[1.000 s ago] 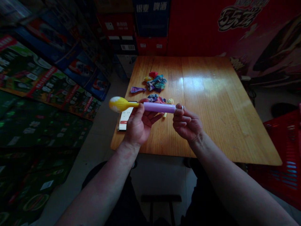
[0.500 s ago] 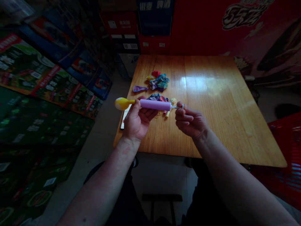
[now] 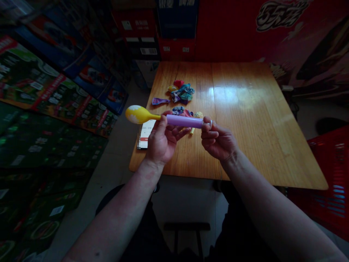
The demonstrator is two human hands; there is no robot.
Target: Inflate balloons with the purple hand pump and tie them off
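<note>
Held level above the table is a purple balloon pump (image 3: 184, 121). My left hand (image 3: 162, 142) is closed around its left end, thumb on top, pinching the neck of a yellow balloon (image 3: 138, 114) against the nozzle. The balloon is partly inflated, with white patches, and points left. My right hand (image 3: 219, 138) grips the white pump handle (image 3: 210, 124) at the right end, which sits close to the barrel. Behind the pump lie several deflated balloons (image 3: 181, 111), partly covered by it and by my left fingers.
A phone (image 3: 145, 134) with a lit screen lies under my left hand. Farther back on the wooden table (image 3: 245, 138) are a heap of deflated balloons (image 3: 185, 92) and a single purple balloon (image 3: 160, 101). Stacked boxes (image 3: 54, 87) line the left; a red basket (image 3: 327, 174) stands right.
My right hand has pushed the handle in toward the barrel. The yellow balloon has grown larger. More of the phone shows beside my left hand, and the view has shifted slightly.
</note>
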